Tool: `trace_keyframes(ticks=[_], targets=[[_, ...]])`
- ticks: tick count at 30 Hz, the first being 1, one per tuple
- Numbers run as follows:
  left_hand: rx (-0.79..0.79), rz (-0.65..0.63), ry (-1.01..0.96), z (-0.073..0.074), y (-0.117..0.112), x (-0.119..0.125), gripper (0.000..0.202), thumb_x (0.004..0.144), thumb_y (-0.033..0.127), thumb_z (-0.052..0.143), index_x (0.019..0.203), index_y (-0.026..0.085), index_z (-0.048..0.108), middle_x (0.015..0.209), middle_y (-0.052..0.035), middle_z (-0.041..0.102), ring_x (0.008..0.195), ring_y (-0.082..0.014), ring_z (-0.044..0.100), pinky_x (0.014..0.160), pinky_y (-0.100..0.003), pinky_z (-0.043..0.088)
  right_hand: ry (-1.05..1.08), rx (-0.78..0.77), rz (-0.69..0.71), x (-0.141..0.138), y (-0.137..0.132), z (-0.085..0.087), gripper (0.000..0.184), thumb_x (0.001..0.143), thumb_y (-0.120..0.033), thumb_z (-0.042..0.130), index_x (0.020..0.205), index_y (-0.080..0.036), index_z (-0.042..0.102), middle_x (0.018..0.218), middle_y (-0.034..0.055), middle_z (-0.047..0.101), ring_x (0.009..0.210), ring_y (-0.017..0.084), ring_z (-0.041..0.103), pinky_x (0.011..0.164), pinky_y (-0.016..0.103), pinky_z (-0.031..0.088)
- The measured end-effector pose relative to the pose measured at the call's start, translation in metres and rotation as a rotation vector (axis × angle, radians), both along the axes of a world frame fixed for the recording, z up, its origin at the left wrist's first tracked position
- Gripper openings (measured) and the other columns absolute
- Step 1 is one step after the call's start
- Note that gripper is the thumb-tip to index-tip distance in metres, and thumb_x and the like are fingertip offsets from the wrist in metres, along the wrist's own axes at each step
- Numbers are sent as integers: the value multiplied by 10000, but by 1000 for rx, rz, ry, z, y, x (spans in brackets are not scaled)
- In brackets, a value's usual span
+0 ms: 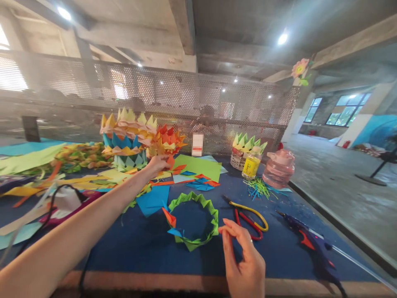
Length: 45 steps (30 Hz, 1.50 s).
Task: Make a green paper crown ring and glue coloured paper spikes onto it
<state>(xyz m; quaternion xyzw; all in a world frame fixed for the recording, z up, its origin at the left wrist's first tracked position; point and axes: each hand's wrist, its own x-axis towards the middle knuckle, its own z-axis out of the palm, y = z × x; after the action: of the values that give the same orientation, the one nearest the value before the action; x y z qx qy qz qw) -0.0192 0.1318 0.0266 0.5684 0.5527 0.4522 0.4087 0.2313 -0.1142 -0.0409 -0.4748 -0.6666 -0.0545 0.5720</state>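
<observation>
My left hand (159, 164) reaches far over the table, its fingertips closed at a small orange folded paper piece (170, 162). Near the table's front edge, my right hand (243, 254) has thumb and fingertips brought together, with nothing visible in them. Those fingertips are close beside the right edge of a green folded-paper ring (214, 213); whether they touch it I cannot tell. The ring lies on the dark blue table, with an orange piece (169, 217) and a blue piece (175, 232) on its left side. Blue and orange folded pieces (203, 183) lie beyond it on green paper sheets (198, 163).
Red-and-yellow-handled pliers (249, 215) and a glue gun (310, 238) lie at right. Behind them stand a yellow-labelled bottle (251, 163), a pink jug (278, 169) and a paper crown (238, 155). Stacked paper crowns (128, 140) and paper strips (89, 181) fill the left. A perforated screen (248, 97) borders the back.
</observation>
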Motion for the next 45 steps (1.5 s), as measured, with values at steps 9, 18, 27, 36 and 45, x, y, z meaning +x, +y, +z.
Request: trace_keyframes(ticks=[9, 18, 27, 36, 45], targets=[[-58, -333, -196, 22, -84, 31, 208, 649, 212, 767, 834, 146, 700, 767, -20, 704, 708, -162, 649, 787, -337, 524, 104, 17, -56, -3, -4, -2, 196, 861, -211, 625, 1057, -206, 634, 796, 35, 681, 795, 191, 648, 750, 323, 520], [61, -575, -8, 26, -131, 40, 109, 675, 282, 706, 725, 189, 680, 715, -1, 701, 720, -157, 632, 738, -282, 476, -22, -74, -153, -6, -5, 4, 171, 906, -221, 524, 1041, -200, 627, 725, 17, 644, 677, 169, 603, 695, 301, 483], [345, -560, 397, 31, -162, 38, 87, 752, 279, 609, 733, 210, 658, 675, 7, 683, 564, -134, 596, 517, -224, 428, -379, -158, 22, -19, -7, 14, 247, 852, -172, 592, 1090, -236, 608, 1145, 72, 599, 1114, 249, 489, 927, 442, 414], [346, -668, 750, 24, -178, 49, 106, 731, 168, 569, 682, 234, 637, 657, 30, 691, 592, -144, 599, 537, -237, 365, -442, -101, 53, -21, -7, 12, 110, 826, -141, 634, 843, -248, 651, 1013, 26, 668, 1058, 231, 529, 884, 414, 421], [321, -777, 857, 20, -183, 45, 91, 813, 228, 530, 787, 257, 612, 758, 15, 690, 750, -189, 626, 661, -290, 362, -527, -35, 76, -20, -8, 11, 118, 810, -123, 633, 836, -238, 645, 970, 1, 701, 1014, 225, 552, 882, 394, 366]])
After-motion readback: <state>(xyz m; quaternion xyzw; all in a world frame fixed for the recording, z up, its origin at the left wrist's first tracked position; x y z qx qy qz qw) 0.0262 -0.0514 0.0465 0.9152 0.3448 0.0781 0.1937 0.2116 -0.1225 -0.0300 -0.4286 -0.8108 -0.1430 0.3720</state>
